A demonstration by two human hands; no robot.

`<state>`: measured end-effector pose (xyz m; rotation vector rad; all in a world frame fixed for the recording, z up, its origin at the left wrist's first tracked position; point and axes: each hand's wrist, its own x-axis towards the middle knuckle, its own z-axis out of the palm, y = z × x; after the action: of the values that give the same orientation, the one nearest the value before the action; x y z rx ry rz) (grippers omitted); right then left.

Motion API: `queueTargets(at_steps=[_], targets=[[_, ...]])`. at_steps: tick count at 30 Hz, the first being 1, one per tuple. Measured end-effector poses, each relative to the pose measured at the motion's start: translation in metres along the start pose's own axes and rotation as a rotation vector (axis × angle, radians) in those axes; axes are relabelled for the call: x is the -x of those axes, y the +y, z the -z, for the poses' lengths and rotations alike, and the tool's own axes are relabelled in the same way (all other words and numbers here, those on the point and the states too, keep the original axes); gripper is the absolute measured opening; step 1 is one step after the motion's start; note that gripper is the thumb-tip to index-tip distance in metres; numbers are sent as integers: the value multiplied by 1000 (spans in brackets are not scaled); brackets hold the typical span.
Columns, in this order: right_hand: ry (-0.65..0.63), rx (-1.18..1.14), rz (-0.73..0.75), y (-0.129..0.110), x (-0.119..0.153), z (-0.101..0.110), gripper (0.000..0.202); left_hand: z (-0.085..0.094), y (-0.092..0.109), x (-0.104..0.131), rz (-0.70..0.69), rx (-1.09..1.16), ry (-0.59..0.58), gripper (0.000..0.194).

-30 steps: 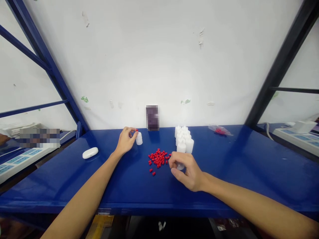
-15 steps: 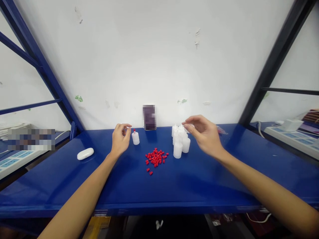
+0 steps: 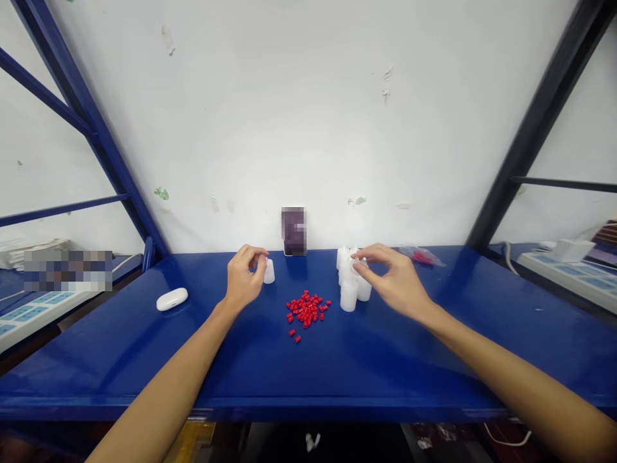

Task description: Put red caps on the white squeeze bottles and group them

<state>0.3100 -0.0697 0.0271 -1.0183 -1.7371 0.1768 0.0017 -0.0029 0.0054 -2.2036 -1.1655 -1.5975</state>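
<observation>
A small white bottle (image 3: 268, 272) stands on the blue table, and the fingers of my left hand (image 3: 247, 273) are closed round its top, hiding the red tip. My right hand (image 3: 393, 280) is at the right-hand group of white bottles (image 3: 348, 296), thumb and forefinger apart around the top of one of them; whether they touch it is hard to tell. Between the two hands, nearer to me, lies a loose pile of small red caps (image 3: 307, 310), with a couple of caps apart at its front.
A dark, blurred upright object (image 3: 294, 231) leans at the wall. A white oval case (image 3: 172, 299) lies at the left. Behind my right hand is a clear bag with red pieces (image 3: 423, 257). Power strips lie beyond the frame posts on both sides.
My left hand has moved onto the top of the single bottle and its fingers have closed there. My right hand has lowered slightly toward the bottle group. The view has shifted a little.
</observation>
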Motion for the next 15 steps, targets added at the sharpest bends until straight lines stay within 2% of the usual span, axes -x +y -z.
queueTargets(at_steps=[2,6,9,11,13,15], targets=[[8,97,23,0,5,-1,11,0,4,3,-92,-9,-33,14],[-8,200,-2,2,11,-5,13,-6,16,9,-286,3,-183,14],[-51,281,-23,2,12,-7,14,-10,23,13,-261,-4,-323,15],[-75,287,-48,0,12,-6,17,-12,24,15,-200,-31,-467,17],[-74,273,-74,-1,11,-6,19,-13,22,17,-155,-57,-599,19],[-58,270,-84,-1,10,-6,20,-15,20,18,-152,-76,-678,25]])
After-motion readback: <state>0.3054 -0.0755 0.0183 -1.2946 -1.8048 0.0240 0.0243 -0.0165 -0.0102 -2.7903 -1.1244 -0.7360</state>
